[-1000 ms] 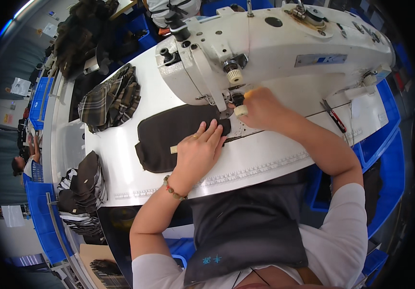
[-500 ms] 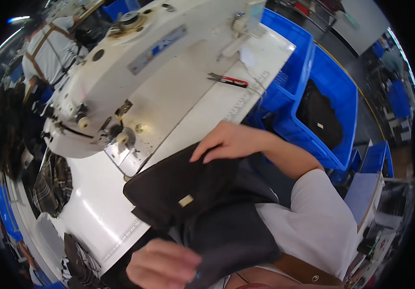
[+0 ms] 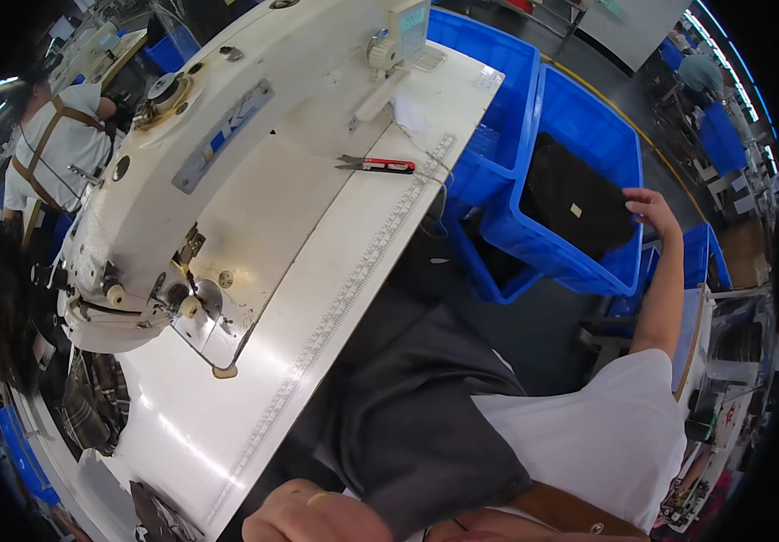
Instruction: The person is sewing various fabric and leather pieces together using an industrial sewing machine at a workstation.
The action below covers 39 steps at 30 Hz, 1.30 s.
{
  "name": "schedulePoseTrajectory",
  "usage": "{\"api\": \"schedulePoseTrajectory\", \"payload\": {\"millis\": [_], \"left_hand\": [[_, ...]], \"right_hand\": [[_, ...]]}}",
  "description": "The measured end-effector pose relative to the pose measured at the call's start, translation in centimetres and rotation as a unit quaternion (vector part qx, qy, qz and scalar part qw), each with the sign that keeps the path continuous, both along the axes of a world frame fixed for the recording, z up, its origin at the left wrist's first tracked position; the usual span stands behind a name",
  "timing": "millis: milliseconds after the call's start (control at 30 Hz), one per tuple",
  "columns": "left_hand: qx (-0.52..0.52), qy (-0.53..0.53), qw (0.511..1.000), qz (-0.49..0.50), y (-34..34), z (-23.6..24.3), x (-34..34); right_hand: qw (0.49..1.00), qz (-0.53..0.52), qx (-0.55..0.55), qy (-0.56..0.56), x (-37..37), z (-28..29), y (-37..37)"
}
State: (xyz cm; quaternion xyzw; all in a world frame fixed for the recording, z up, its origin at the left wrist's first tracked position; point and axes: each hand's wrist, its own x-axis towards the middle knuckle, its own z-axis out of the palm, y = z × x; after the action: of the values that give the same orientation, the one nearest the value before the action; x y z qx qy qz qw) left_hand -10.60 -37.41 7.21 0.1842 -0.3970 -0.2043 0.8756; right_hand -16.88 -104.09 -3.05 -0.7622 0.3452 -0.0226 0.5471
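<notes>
A big white flat worktop [image 3: 254, 361] fills the middle of the view and runs from the top right down to the bottom left. On it stands a large white sewing machine [image 3: 181, 172] with a long arm. Its needle end is near the left edge of the worktop, over a shiny metal plate [image 3: 218, 330].

Past the right edge of the worktop sit two deep blue plastic bins. The first blue bin [image 3: 489, 108] is just beside the top right corner of the worktop. The second blue bin [image 3: 588, 126] is next to it, farther right. Inside the second bin lies a dark folded cloth piece with a small pale tag [image 3: 579, 208].

The person wears a white short-sleeved shirt [image 3: 588, 434] and a dark grey apron [image 3: 407, 406] over the lap.

The right hand [image 3: 651, 210] reaches far out to the right. Its fingers are bent and touch the edge of the dark cloth piece in the second bin. I cannot tell if it has a firm hold on the cloth.

The left hand [image 3: 312, 517] is at the bottom edge, close to the body, curled into a loose fist. Nothing shows in it. The two hands are well apart.

A small pair of thread snips with red handles [image 3: 378, 164] lies on the worktop near its top right corner.
</notes>
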Motion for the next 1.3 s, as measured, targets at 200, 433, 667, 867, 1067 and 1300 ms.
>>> {"api": "schedulePoseTrajectory", "payload": {"millis": [200, 433, 667, 867, 1067, 1300], "left_hand": [[-0.015, 0.018, 0.982, 0.186, -0.9, 0.9, -1.7], [-0.002, -0.093, 0.920, 0.381, 0.4, 1.1, -2.6], [-0.047, -0.104, 0.829, 0.547, 0.1, 2.6, -5.0], [-0.140, -0.231, 0.736, 0.620, 0.8, 1.4, -3.3], [0.437, -0.176, 0.381, 0.796, 14.3, 0.0, -0.2], [0.750, -0.289, -0.030, 0.594, 32.0, -3.6, 9.5]], "right_hand": [[0.903, 0.069, -0.423, 0.021, 6.9, -3.3, 3.6], [0.674, 0.387, -0.460, -0.430, 20.0, 2.1, 33.5], [0.327, 0.641, -0.258, -0.645, 22.0, 0.5, 53.8], [0.240, 0.660, -0.168, -0.692, 22.1, -1.0, 62.0], [0.290, 0.668, -0.102, -0.677, 22.6, -2.4, 61.1], [0.306, 0.662, -0.127, -0.673, 23.2, -2.1, 62.0]]}}
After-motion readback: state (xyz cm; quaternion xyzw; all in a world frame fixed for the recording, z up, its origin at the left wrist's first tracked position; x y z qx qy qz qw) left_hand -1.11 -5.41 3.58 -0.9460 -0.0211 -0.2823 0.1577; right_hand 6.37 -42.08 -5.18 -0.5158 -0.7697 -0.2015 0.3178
